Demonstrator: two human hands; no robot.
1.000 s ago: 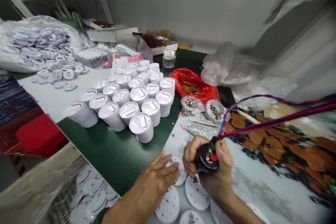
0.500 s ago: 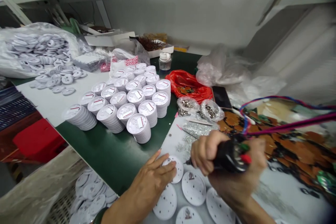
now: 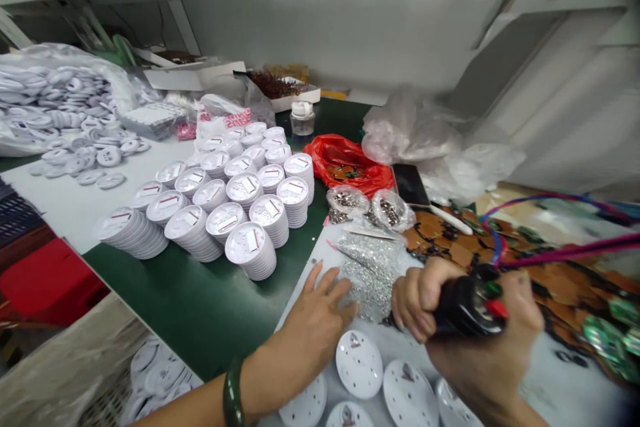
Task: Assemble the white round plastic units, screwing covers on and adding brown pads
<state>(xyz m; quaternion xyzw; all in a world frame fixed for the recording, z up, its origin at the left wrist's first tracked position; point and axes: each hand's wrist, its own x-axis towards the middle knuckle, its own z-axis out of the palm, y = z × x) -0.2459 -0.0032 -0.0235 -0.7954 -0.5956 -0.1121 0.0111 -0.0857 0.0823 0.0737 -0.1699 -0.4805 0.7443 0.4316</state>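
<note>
My left hand (image 3: 320,320), with a dark green bangle on its wrist, is open. Its fingers are spread, fingertips beside a heap of small silvery screws (image 3: 373,270). Below the palm lie several white round discs (image 3: 359,363) with small holes, some with a little metal part near the rim; the hand may cover another one. My right hand (image 3: 465,327) is wrapped round a black electric screwdriver (image 3: 467,307) with a red and a green button and a cable. Its tip points left, just above the discs and near the screws.
Stacks of white round housings (image 3: 250,243) stand on the green mat. Two small bags of metal parts (image 3: 393,210), a red plastic bag (image 3: 345,163) and a phone (image 3: 411,185) lie behind the screws. Brown circuit boards (image 3: 445,240) spread rightward. A lidded jar (image 3: 303,118) stands behind.
My left hand has moved up and right, off the disc it was touching, to the screw heap. My right hand with the screwdriver has shifted right. The view has turned slightly.
</note>
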